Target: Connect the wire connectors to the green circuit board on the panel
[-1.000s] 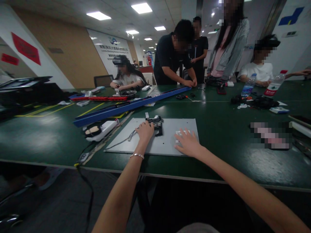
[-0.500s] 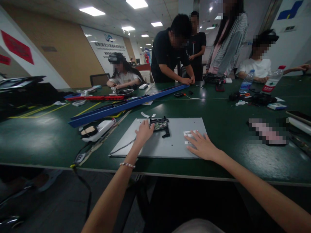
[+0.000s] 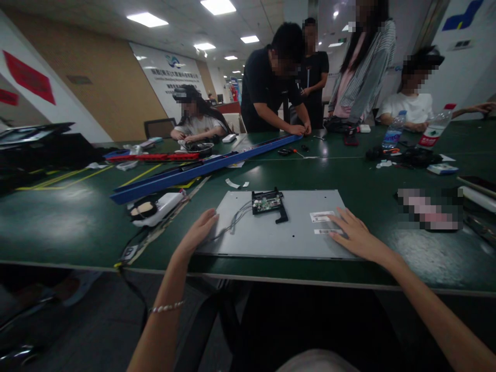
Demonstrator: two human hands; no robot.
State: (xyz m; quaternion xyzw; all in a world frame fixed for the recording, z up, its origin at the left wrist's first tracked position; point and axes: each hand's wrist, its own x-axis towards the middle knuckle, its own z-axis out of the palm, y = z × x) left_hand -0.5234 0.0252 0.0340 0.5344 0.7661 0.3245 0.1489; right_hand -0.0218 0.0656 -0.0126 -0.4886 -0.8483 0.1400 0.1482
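A flat grey metal panel (image 3: 271, 235) lies on the dark green table (image 3: 77, 222) in front of me. A small circuit board in a black bracket (image 3: 268, 202) sits near its far edge, with thin wires (image 3: 232, 223) running off to the left. My left hand (image 3: 197, 232) rests at the panel's left edge, fingers stretched out and holding nothing. On the right part of the panel, beside two white labels (image 3: 322, 217), my right hand (image 3: 354, 235) lies flat with its fingers apart.
A long blue bar (image 3: 201, 168) runs diagonally across the table behind the panel. A white device (image 3: 155, 207) with a black cable lies to the left. Bottles (image 3: 436, 129), tools and small parts sit at the far right. Several people work or stand along the far side.
The panel has slid to the right and nearer to me. My left hand has come off the circuit board back to the panel's left edge; my right hand moved right with the panel.
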